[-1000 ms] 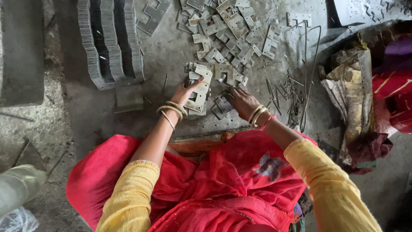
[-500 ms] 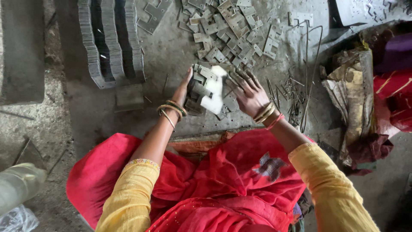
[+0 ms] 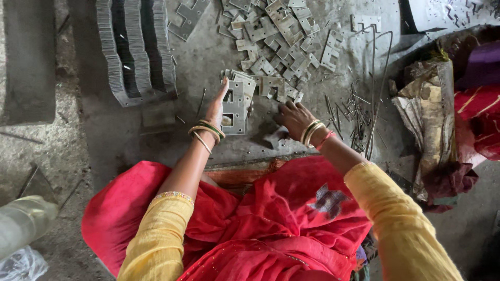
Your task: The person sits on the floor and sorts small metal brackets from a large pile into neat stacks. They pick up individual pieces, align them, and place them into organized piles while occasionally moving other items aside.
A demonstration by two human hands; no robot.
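Our left hand (image 3: 216,108) grips a stack of flat grey notched metal plates (image 3: 237,104). Our right hand (image 3: 294,117) rests, fingers spread open, on loose plates (image 3: 281,86) just right of the stack.

The stamped plates (image 3: 237,106) held in the left hand (image 3: 216,112) are dull grey sheet metal with a matt finish, like the loose pile of plates (image 3: 281,31) beyond. The floor (image 3: 104,135) is rough, dusty concrete. The red cloth (image 3: 260,224) looks soft and faintly glossy, the bangles (image 3: 207,130) shiny metal.
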